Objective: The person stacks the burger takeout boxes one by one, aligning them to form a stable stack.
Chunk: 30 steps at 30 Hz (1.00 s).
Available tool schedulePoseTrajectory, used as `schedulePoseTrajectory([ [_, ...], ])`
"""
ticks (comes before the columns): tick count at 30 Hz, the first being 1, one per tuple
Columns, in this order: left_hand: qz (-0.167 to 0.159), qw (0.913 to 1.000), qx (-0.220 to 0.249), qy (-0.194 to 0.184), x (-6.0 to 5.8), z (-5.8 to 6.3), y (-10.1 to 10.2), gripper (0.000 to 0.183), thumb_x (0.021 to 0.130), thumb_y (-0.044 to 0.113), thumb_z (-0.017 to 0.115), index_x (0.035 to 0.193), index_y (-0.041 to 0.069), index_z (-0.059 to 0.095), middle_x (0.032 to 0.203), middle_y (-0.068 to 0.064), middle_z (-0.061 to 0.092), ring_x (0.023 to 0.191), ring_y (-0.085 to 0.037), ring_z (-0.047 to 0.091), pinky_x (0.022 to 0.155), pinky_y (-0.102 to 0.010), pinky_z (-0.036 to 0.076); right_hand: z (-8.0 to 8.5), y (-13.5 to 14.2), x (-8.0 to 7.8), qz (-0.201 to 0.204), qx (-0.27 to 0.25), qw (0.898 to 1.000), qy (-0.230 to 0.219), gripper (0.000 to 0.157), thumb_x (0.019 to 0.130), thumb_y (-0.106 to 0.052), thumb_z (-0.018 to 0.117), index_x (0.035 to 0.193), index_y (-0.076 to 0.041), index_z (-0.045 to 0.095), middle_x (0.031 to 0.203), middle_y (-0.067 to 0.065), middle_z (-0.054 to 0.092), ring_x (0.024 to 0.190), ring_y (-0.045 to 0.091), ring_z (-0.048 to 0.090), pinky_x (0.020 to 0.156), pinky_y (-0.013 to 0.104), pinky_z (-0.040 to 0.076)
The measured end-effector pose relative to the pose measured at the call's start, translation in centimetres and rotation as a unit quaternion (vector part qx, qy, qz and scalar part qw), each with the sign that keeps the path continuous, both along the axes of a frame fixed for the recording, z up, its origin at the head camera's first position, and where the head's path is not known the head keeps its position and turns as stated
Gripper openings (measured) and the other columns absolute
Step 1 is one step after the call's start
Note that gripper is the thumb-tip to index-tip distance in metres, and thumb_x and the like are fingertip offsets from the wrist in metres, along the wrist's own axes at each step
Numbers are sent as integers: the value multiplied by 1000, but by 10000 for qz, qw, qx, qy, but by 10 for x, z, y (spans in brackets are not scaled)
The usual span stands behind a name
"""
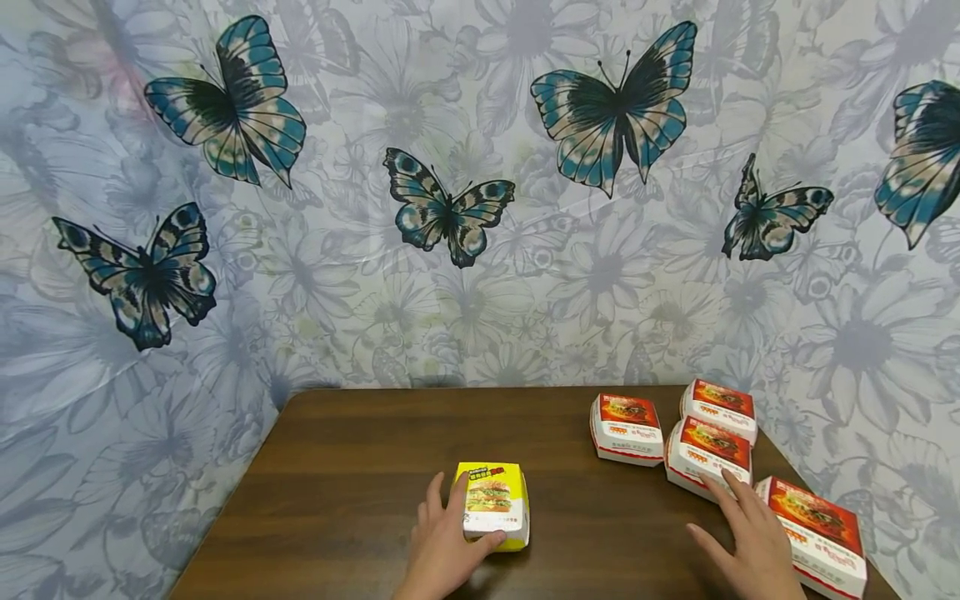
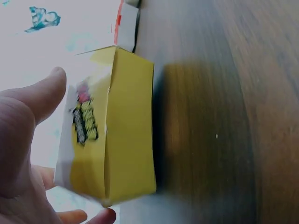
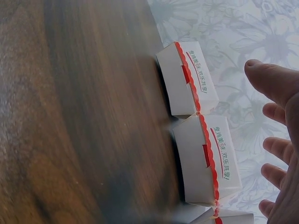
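Observation:
A yellow-and-white burger box (image 1: 495, 500) sits near the front middle of the brown table; its yellow side (image 2: 131, 126) faces the left wrist camera. My left hand (image 1: 446, 537) spreads over its left and near edges, thumb by the near edge; whether the skin touches it I cannot tell. On the right, my right hand (image 1: 750, 537) hovers with spread fingers and nothing held, between two red-and-white burger boxes, one farther back (image 1: 708, 458) and one at the front right (image 1: 817, 533). The right wrist view shows its fingers apart from the white-sided boxes (image 3: 210, 158).
Two more red-and-white boxes stand farther back, one left of the group (image 1: 626, 429) and one at the back right (image 1: 720, 408). The brown table (image 1: 360, 467) ends at a butterfly-printed cloth (image 1: 465, 333).

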<state>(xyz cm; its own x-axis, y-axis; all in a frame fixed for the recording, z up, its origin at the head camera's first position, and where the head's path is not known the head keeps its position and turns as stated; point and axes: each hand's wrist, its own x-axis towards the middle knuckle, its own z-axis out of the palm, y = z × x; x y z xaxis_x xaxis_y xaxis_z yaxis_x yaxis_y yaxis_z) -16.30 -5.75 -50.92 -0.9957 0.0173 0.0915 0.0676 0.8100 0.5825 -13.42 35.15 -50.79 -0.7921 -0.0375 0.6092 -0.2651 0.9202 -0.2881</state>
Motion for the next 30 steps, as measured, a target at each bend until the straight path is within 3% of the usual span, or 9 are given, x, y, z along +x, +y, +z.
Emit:
schedulePoseTrajectory([
  [9,-185,9988,443,-12,-5,-5,-6,122,62,66,85,156,10,30,155,-21,32,127,-42,45,92,-64,42,3,12,4,-136,-32,9999,63,79,72,-31,87,140,-7,53,135,32,48,111,53,48,87,62,34],
  [13,-525,9941,885,-331,-12,-3,-18,131,61,60,89,160,11,18,159,-21,29,138,-48,36,101,-73,34,1,25,8,-227,172,9990,354,82,71,-40,87,138,-5,54,132,33,50,103,51,52,78,61,39],
  [17,-1063,9842,1168,-802,-19,-1,-29,135,65,55,89,161,11,5,165,-22,16,146,-52,23,105,-77,24,4,41,12,-431,143,9987,226,85,72,-42,86,139,-3,52,133,35,48,103,52,50,80,62,37],
  [23,-1610,9706,1560,-875,-28,-13,-34,136,68,47,90,160,3,0,166,-24,5,151,-48,12,112,-72,21,12,75,16,-991,-210,9908,-894,94,81,-36,81,151,1,30,144,42,30,116,62,37,87,73,30],
  [26,-1793,9577,2001,-1034,-31,-17,-34,135,70,39,91,160,5,-4,166,-25,2,151,-49,8,113,-72,18,9,92,16,-1128,-455,9863,-1114,98,84,-36,78,152,7,23,145,46,25,120,65,32,89,74,28],
  [30,-1996,9419,2394,-1249,-36,-19,-37,134,72,30,91,160,11,-8,166,-25,-1,150,-50,9,112,-72,20,-3,109,17,-1328,-560,9827,-1166,96,84,-37,76,148,13,25,139,49,29,117,66,33,87,74,30],
])
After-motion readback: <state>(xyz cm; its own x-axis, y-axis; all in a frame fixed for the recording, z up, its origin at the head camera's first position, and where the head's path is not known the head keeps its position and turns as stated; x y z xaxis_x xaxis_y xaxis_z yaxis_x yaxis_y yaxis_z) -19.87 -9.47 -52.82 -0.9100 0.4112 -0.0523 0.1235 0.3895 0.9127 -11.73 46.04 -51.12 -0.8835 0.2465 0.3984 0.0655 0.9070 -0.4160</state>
